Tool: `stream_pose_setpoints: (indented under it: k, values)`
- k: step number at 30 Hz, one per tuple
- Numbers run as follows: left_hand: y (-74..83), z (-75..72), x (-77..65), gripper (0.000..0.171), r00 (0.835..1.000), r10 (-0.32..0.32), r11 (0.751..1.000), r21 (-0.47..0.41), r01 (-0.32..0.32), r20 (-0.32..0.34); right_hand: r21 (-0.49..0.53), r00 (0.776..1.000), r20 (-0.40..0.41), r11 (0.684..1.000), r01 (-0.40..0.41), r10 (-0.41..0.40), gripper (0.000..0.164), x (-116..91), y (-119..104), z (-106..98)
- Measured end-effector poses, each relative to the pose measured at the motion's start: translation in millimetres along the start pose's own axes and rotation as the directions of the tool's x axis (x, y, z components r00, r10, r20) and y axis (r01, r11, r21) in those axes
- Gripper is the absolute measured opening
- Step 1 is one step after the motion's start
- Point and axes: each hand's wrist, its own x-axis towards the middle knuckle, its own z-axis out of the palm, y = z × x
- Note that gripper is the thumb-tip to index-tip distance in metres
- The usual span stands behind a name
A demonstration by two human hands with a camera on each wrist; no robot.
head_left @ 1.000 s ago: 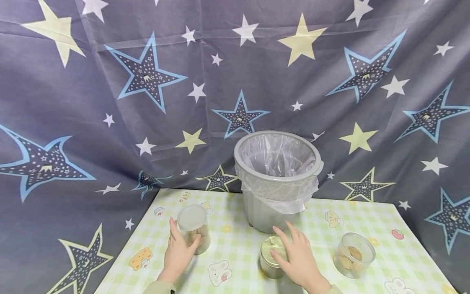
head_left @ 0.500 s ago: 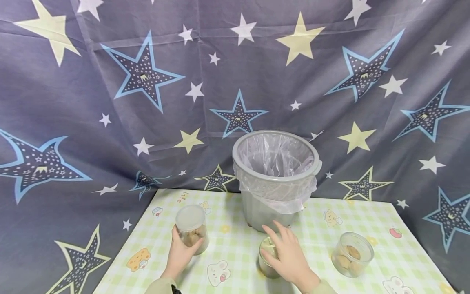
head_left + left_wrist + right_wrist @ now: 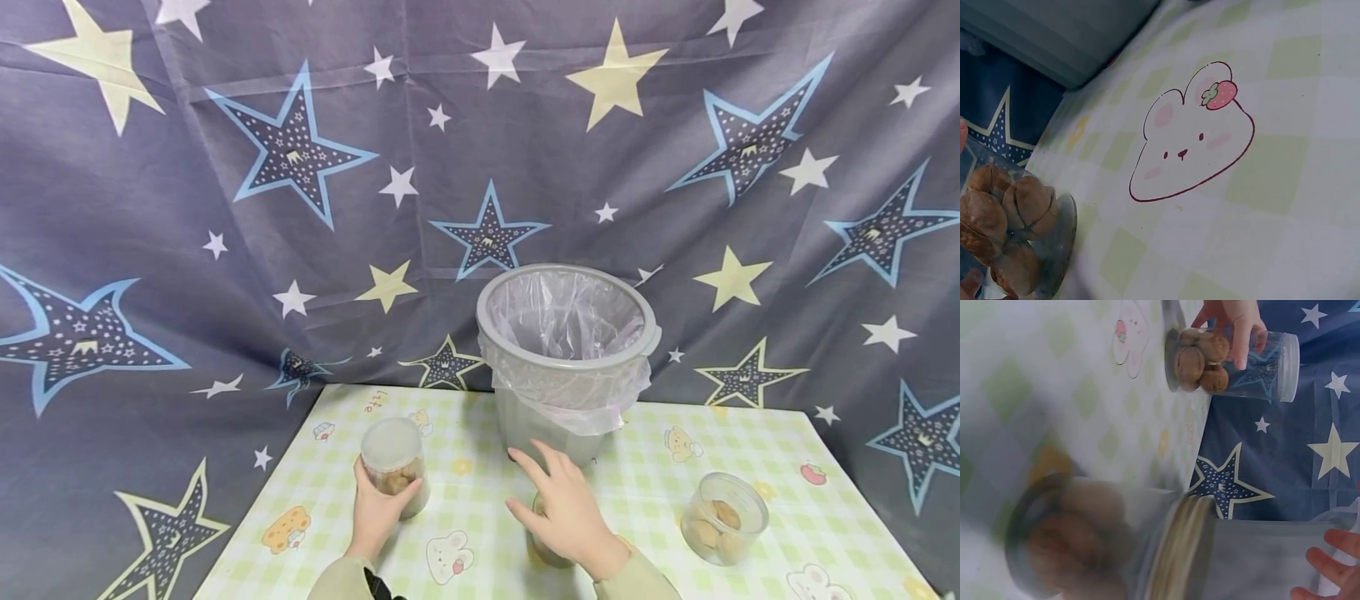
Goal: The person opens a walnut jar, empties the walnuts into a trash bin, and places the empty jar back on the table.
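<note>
In the head view my left hand (image 3: 377,512) has thumb and fingers round a tall clear jar with a whitish lid (image 3: 392,444). Brown walnuts (image 3: 1027,206) fill its lower part in the left wrist view. My right hand (image 3: 561,504), fingers spread, hovers above a shorter jar (image 3: 551,555) and mostly hides it from the head camera. The right wrist view shows this jar's gold-rimmed lid (image 3: 1179,547) and the walnuts (image 3: 1075,544) inside, with the right fingertips (image 3: 1329,562) apart from the lid.
A clear jar (image 3: 724,518) holding several walnuts stands at the right. Behind the hands is a grey bin (image 3: 528,425) lined with a clear plastic bag (image 3: 570,404). The table (image 3: 480,508) has a green checked cover, backed by a star-patterned curtain (image 3: 420,225).
My right hand has moved left across the shorter jar, covering its lid in the head view. The left fingers have settled closer round the tall jar, which stays in place.
</note>
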Motion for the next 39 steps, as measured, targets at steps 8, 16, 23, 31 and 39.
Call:
stream_pose_setpoints:
  k: [8,16,23,31,39]
  values:
    - [-1.3,0.9,-1.8,0.106,0.999,0.034,0.999,-0.009,-0.034,-0.025,0.021,1.000,-0.026,1.000,0.019,-0.018,0.057,8,-5,-3]
    - [9.3,-1.1,-9.3,0.100,0.995,0.104,0.995,0.002,-0.104,0.009,0.077,1.000,-0.011,0.997,0.013,-0.012,0.061,11,-10,-18]
    - [26.3,-3.2,-10.1,0.100,0.987,0.161,0.986,0.034,-0.161,0.014,0.054,0.999,-0.035,0.998,0.029,-0.027,0.062,15,-13,-31]
    - [46.0,-7.2,-12.7,0.099,0.978,0.206,0.978,0.037,-0.207,0.026,0.071,0.998,-0.044,0.996,0.047,-0.044,0.065,16,-20,-45]
    - [67.6,-6.0,-23.1,0.100,0.955,0.283,0.952,0.099,-0.291,0.083,0.110,0.999,-0.023,0.993,0.052,-0.050,0.067,18,-24,-57]
